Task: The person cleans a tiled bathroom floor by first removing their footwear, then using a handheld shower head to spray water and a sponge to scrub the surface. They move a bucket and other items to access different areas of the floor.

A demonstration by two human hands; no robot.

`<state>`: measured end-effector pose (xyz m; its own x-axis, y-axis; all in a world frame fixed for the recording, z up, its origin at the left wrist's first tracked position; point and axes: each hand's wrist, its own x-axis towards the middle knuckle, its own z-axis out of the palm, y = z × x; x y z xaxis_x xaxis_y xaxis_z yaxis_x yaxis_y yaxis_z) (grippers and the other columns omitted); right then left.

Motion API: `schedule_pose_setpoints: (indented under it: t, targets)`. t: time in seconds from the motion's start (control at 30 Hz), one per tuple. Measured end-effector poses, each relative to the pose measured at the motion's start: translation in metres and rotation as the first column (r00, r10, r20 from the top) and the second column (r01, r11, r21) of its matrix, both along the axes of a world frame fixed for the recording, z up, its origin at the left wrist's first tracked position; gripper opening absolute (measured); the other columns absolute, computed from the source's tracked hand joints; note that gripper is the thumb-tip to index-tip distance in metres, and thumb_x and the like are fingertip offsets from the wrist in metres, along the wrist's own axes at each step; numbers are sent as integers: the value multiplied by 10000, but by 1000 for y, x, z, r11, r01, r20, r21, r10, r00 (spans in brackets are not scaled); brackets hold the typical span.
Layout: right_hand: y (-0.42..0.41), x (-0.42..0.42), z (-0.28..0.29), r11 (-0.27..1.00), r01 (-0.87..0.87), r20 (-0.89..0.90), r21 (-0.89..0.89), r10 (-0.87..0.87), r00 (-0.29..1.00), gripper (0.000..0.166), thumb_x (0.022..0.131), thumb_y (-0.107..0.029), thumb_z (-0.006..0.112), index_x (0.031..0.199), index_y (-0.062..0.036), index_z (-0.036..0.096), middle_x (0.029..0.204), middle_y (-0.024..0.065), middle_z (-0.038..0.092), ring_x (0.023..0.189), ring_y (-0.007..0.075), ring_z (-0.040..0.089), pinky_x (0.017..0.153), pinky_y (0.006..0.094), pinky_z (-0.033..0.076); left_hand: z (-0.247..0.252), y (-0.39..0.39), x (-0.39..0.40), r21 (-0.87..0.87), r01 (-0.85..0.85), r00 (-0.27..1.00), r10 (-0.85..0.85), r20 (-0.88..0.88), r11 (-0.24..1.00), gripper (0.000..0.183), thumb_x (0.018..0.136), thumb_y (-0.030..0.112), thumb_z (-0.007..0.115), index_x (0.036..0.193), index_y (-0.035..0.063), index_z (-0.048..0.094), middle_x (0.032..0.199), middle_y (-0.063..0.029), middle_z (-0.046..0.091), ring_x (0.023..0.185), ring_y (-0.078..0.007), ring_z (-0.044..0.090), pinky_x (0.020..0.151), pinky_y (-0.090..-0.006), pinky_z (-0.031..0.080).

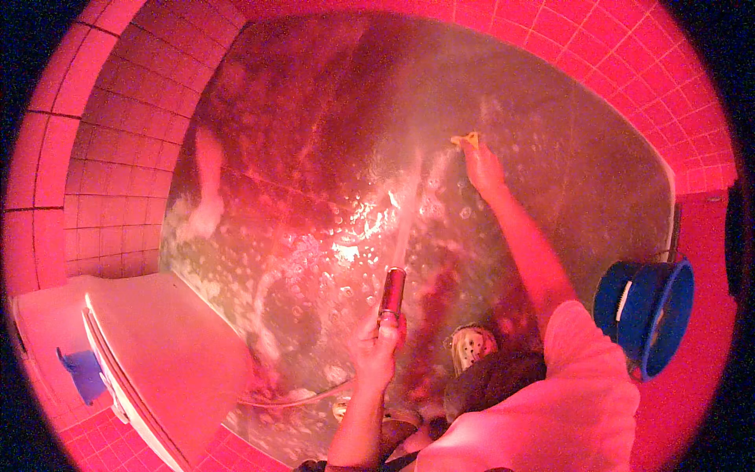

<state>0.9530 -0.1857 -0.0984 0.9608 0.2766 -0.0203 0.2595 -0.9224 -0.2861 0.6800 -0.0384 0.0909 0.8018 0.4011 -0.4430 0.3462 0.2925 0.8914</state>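
Note:
My left hand (377,354) grips a cylindrical metal spray nozzle (393,293), and a jet of water (408,218) shoots forward from it. A hose (301,401) runs behind my left wrist towards the left. My right arm is stretched out, and my right hand (485,171) pinches a small yellow-orange piece (469,140), perhaps a sponge or cloth. It is held beside the far end of the jet. Beneath both hands lies a wet floor (283,236) with foam and water drops. Red light and haze blur the far part.
A blue bucket (607,301) stands at the right, a white strip on its side. On the left is a large pale fixture (177,348) with a blue object (85,377) by its edge. Tiled walls (130,147) curve around the floor. My perforated shoe (472,347) shows below.

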Motion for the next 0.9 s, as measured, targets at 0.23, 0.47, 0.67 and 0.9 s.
schedule_pose_setpoints:
  t: [0.23,0.47,0.67,0.9]
  targets:
    - [6,-10,-4,999,-32,55,-14,33,998,267,821,-164,319,1002,-93,502,802,217,539,650,321,559,550,444,453,3,2,2,30,9,999,-8,-46,1000,422,768,358,522,982,-5,504,635,33,435,530,-41,377,463,-177,307]
    - [-17,78,-15,981,194,10,-24,-194,981,282,813,-211,324,1037,-164,488,841,195,536,737,349,542,627,448,437,6,-2,4,8,52,999,-52,10,999,391,780,332,508,961,-14,506,630,28,438,528,-42,382,463,-179,306]
    - [-32,-13,6,994,112,-34,-16,-113,993,261,809,-177,341,1012,-122,495,865,208,522,752,339,541,627,441,441,6,6,-5,43,-8,999,6,43,999,415,771,370,513,956,-1,504,616,30,431,511,-36,365,445,-175,285]
    - [-174,-99,33,950,260,142,-173,-237,961,416,787,-207,438,1192,-168,350,1113,199,414,939,357,441,779,434,369,-4,0,-4,-152,4,1000,-5,-5,988,429,752,383,534,966,12,508,611,20,458,476,-37,372,420,-163,275]
